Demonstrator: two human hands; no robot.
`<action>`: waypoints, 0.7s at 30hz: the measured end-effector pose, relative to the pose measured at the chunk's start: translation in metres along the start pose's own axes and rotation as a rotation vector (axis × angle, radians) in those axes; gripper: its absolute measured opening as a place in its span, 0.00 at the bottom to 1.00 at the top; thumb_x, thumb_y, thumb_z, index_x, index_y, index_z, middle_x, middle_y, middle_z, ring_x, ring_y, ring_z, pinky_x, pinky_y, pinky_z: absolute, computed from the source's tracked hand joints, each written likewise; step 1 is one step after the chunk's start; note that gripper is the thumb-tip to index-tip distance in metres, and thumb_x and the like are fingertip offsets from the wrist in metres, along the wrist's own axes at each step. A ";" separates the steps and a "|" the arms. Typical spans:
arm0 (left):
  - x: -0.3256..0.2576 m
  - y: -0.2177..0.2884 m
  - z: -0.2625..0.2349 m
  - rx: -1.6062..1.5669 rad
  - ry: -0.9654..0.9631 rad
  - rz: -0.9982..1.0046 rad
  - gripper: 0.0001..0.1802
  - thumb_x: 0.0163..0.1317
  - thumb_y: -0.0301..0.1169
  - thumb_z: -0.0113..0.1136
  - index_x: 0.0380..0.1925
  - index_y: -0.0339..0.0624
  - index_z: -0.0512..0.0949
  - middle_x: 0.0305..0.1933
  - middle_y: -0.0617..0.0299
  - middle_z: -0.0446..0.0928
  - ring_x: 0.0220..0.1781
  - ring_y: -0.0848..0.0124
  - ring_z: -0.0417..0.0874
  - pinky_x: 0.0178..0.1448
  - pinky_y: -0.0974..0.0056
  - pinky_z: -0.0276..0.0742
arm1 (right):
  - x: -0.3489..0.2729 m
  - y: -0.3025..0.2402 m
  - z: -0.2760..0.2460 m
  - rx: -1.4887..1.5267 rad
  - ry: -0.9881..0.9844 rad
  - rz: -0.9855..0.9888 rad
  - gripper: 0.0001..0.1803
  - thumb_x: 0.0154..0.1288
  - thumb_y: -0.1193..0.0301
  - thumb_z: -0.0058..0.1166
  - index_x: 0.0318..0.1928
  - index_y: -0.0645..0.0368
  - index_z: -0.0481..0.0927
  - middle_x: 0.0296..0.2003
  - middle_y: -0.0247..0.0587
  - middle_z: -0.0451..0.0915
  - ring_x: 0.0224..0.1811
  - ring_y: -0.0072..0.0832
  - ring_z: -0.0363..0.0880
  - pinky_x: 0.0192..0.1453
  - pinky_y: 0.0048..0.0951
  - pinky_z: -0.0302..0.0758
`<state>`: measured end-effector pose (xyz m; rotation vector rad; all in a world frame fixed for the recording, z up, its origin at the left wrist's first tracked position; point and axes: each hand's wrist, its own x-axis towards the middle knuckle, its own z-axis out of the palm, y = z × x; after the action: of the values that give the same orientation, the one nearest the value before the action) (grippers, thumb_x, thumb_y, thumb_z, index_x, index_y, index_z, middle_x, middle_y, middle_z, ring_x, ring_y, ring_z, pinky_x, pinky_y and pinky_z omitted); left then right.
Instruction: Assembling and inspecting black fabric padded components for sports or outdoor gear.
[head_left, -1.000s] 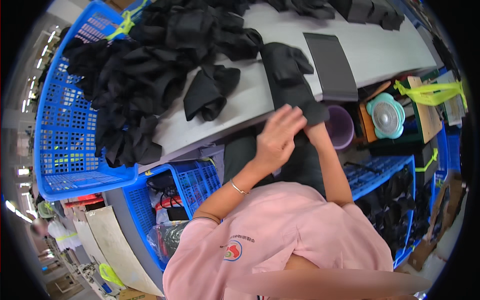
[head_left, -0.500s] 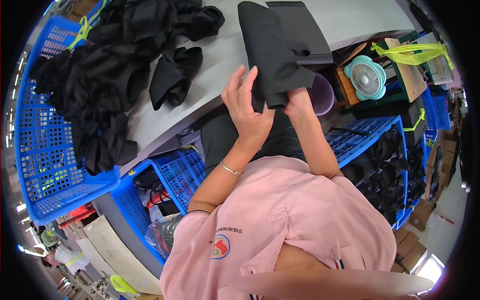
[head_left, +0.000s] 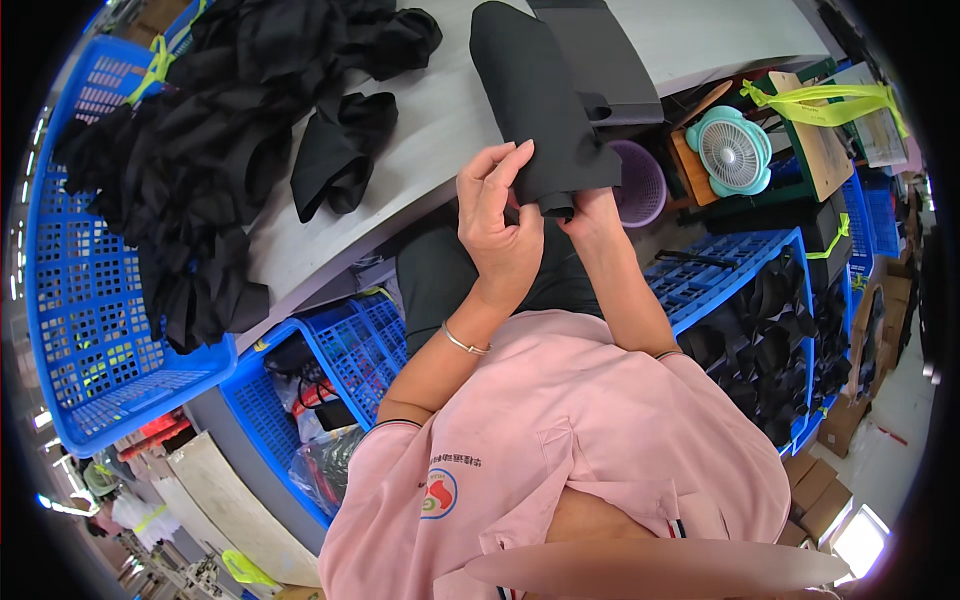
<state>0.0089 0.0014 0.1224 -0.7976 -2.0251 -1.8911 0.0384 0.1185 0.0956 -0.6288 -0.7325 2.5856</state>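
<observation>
A long piece of black fabric [head_left: 535,100] stretches from the tabletop over its front edge, its near end folded over. My left hand [head_left: 500,225] is at the fabric's near left corner, thumb and fingertips closed on the edge. At the near right end, my right hand [head_left: 590,212] grips the same piece, with its fingers mostly hidden beneath the cloth. Beyond it lies a flat dark grey panel [head_left: 595,60] on the table. To the left, a smaller crumpled black fabric piece [head_left: 345,155] lies apart from my hands.
A heap of black fabric [head_left: 210,140] spills from the table [head_left: 430,110] into a blue basket [head_left: 90,300]. More blue baskets [head_left: 370,345] stand below. On the right are a purple bin [head_left: 640,185], a small turquoise fan [head_left: 733,152] and a basket of black pieces [head_left: 760,330].
My left hand has moved slightly right and its raised fingers have come down and closed on the fabric's edge. The right hand keeps its hold, with the cloth shifted a little.
</observation>
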 end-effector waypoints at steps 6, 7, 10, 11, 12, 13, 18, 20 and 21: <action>-0.008 -0.001 0.002 -0.020 -0.035 -0.036 0.32 0.49 0.07 0.59 0.55 0.44 0.81 0.54 0.60 0.74 0.38 0.78 0.75 0.38 0.74 0.73 | -0.002 0.008 0.001 0.052 0.112 0.023 0.19 0.67 0.61 0.55 0.53 0.59 0.78 0.46 0.42 0.82 0.46 0.32 0.84 0.48 0.34 0.85; -0.009 -0.001 0.003 -0.037 -0.050 -0.042 0.33 0.49 0.08 0.59 0.57 0.44 0.80 0.55 0.60 0.73 0.38 0.78 0.75 0.38 0.74 0.73 | -0.001 0.008 0.000 0.127 0.110 0.078 0.18 0.67 0.60 0.55 0.52 0.58 0.78 0.45 0.41 0.83 0.45 0.32 0.84 0.46 0.33 0.85; -0.015 -0.005 0.004 -0.030 -0.061 -0.043 0.35 0.49 0.09 0.60 0.61 0.44 0.77 0.57 0.60 0.71 0.38 0.78 0.75 0.38 0.74 0.74 | 0.002 0.007 -0.005 0.228 -0.044 0.157 0.17 0.66 0.66 0.58 0.52 0.60 0.77 0.45 0.42 0.81 0.43 0.32 0.84 0.47 0.36 0.86; -0.016 -0.006 0.004 -0.030 -0.062 -0.043 0.35 0.49 0.09 0.60 0.61 0.44 0.77 0.57 0.60 0.71 0.38 0.78 0.75 0.38 0.74 0.74 | 0.003 0.008 -0.006 0.273 -0.090 0.181 0.17 0.66 0.66 0.58 0.52 0.60 0.77 0.45 0.42 0.81 0.43 0.32 0.84 0.47 0.36 0.86; -0.017 -0.008 0.004 -0.024 -0.067 -0.032 0.36 0.49 0.09 0.60 0.62 0.44 0.77 0.58 0.60 0.70 0.39 0.78 0.74 0.38 0.74 0.74 | 0.004 0.009 -0.006 0.262 -0.099 0.161 0.17 0.66 0.66 0.57 0.52 0.60 0.77 0.44 0.42 0.81 0.43 0.32 0.84 0.46 0.36 0.86; -0.019 -0.009 0.004 -0.017 -0.063 -0.040 0.37 0.49 0.09 0.60 0.63 0.45 0.76 0.58 0.60 0.70 0.39 0.78 0.74 0.38 0.74 0.74 | 0.005 0.010 -0.006 0.225 -0.088 0.129 0.16 0.66 0.66 0.57 0.51 0.60 0.77 0.44 0.42 0.81 0.42 0.32 0.84 0.46 0.36 0.86; -0.023 -0.014 0.006 -0.044 -0.043 -0.021 0.41 0.44 0.06 0.55 0.63 0.44 0.76 0.57 0.57 0.71 0.51 0.67 0.76 0.39 0.71 0.75 | 0.003 0.018 0.004 0.194 -0.026 0.054 0.17 0.68 0.64 0.55 0.52 0.60 0.77 0.45 0.43 0.81 0.43 0.32 0.83 0.46 0.36 0.85; -0.023 -0.014 0.004 -0.049 -0.037 -0.007 0.42 0.44 0.06 0.55 0.64 0.44 0.75 0.58 0.56 0.70 0.52 0.67 0.76 0.39 0.71 0.76 | 0.003 0.018 0.007 0.142 0.048 0.016 0.17 0.69 0.64 0.54 0.53 0.61 0.77 0.45 0.43 0.81 0.43 0.32 0.83 0.46 0.36 0.85; -0.024 -0.014 0.002 -0.051 -0.057 -0.018 0.41 0.47 0.08 0.56 0.65 0.43 0.73 0.60 0.57 0.68 0.51 0.71 0.74 0.42 0.72 0.75 | 0.004 0.017 0.008 0.089 0.059 0.001 0.18 0.70 0.64 0.52 0.55 0.60 0.76 0.48 0.41 0.81 0.46 0.32 0.83 0.48 0.34 0.85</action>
<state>0.0211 -0.0015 0.0973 -0.8578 -2.0312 -1.9587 0.0270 0.1040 0.0904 -0.6745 -0.5945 2.5726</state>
